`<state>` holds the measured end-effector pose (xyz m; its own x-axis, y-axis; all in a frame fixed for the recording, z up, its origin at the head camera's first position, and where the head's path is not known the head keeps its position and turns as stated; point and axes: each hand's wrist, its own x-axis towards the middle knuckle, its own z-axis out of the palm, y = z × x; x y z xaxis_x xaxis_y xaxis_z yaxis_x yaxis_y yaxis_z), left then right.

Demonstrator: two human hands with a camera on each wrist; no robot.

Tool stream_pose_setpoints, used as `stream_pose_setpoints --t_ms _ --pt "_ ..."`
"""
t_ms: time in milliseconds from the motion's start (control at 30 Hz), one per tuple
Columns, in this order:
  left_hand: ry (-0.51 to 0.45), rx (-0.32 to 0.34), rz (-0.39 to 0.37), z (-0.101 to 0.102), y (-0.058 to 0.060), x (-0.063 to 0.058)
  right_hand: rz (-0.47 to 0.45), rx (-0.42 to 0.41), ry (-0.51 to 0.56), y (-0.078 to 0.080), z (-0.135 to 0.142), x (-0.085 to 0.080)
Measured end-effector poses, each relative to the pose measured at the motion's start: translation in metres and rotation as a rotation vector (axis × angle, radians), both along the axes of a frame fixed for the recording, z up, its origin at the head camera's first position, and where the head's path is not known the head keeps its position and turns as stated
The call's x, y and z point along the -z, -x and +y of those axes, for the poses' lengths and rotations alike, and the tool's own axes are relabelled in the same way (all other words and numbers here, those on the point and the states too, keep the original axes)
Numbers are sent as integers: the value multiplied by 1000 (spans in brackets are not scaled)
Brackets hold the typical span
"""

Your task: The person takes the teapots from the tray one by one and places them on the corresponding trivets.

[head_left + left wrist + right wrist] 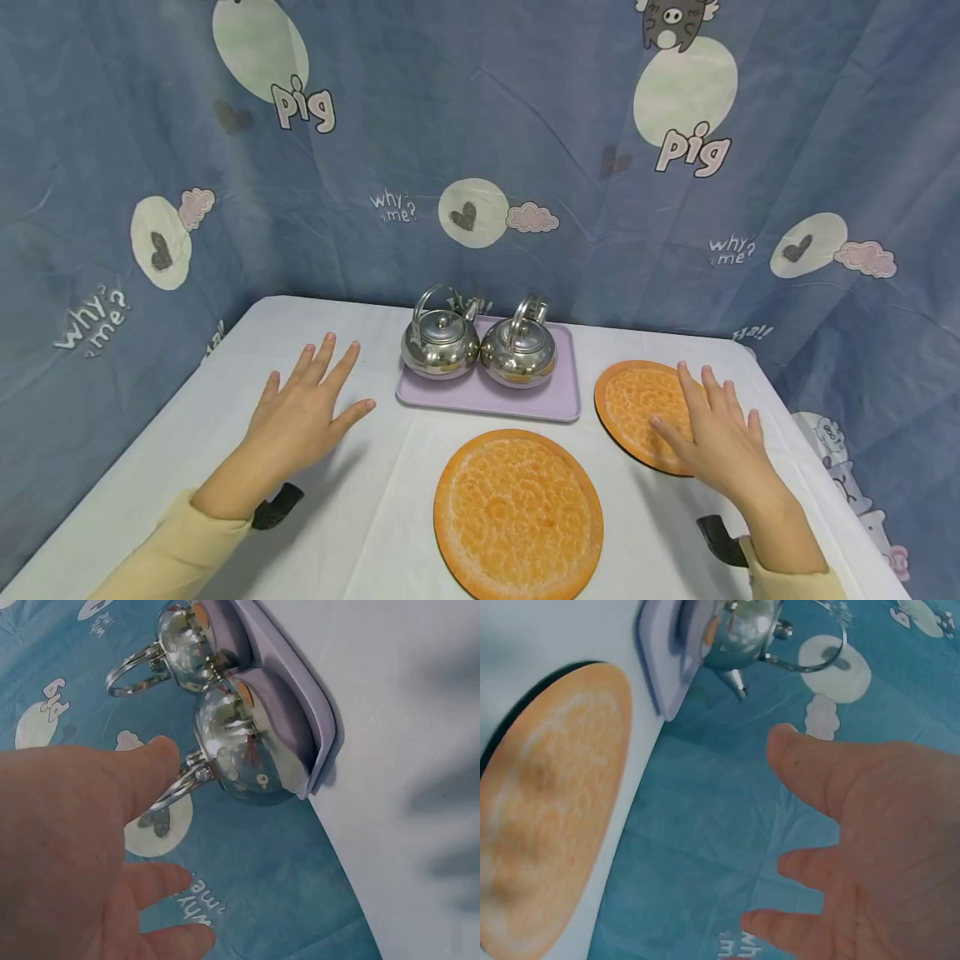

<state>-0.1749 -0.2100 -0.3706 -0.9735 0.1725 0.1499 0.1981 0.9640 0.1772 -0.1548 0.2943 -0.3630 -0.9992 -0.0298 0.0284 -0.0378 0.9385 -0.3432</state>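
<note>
Two shiny steel kettles stand side by side on a lilac tray (487,403) at the back of the table: a left kettle (441,343) and a right kettle (519,354), both with raised loop handles. My left hand (303,417) hovers over the table to the left of the tray, fingers spread, holding nothing. Over on the right, my right hand (720,442) is spread too, also holding nothing, and overlaps a round orange mat (637,404) with a bread-like print. A second such mat (517,517) lies in front of the tray, between the hands.
A white cloth covers the table (337,533). Behind it hangs a blue curtain (360,250) with pig and cloud prints, which also runs down both sides. Each wrist carries a black camera mount, seen under the left wrist (277,506) and the right wrist (722,540).
</note>
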Motion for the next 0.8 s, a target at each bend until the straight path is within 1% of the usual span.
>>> stream_pose_setpoints --t_ms 100,233,333,433,500,633,800 --pt "-7 16 24 0 3 1 27 -10 1 3 -4 -2" --pt "-53 30 35 1 9 3 68 -34 9 10 -12 -6" --pt "-93 36 16 2 14 6 87 -59 23 17 -19 -9" --pt "-124 45 -7 3 22 11 94 -89 49 24 -26 -13" --pt "-143 59 -20 3 27 15 96 -110 82 29 -32 -15" --pt "-210 93 -39 3 38 24 109 -144 161 38 -42 -19" --pt "-290 133 -72 0 52 33 89 -156 267 51 -56 -21"
